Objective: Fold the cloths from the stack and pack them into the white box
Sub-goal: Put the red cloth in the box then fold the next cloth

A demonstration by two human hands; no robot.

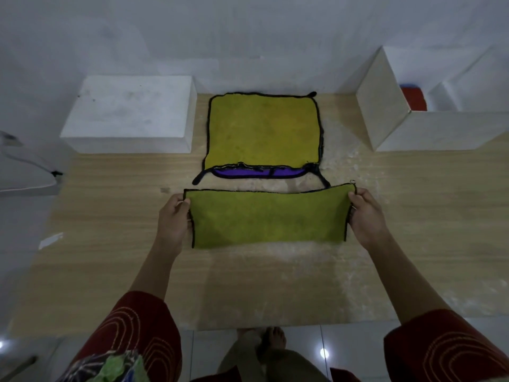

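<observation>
Pinching the short ends of a soft olive-green terry cloth with black edging (268,217), the left hand (173,219) and right hand (366,216) are closed on it. It lies half-folded just nearer than the yellow-topped cloth stack (263,130); light and limp, it is probably best gripped at its corners.

I count two hands of mine, left (173,216) and right (366,216), on one folded green cloth (268,219). The stack (263,133) shows two cloths: one yellow-green, one purple (259,173). Two white boxes: one closed (129,114), one open (429,106) with one red cloth (414,99) inside.
</observation>
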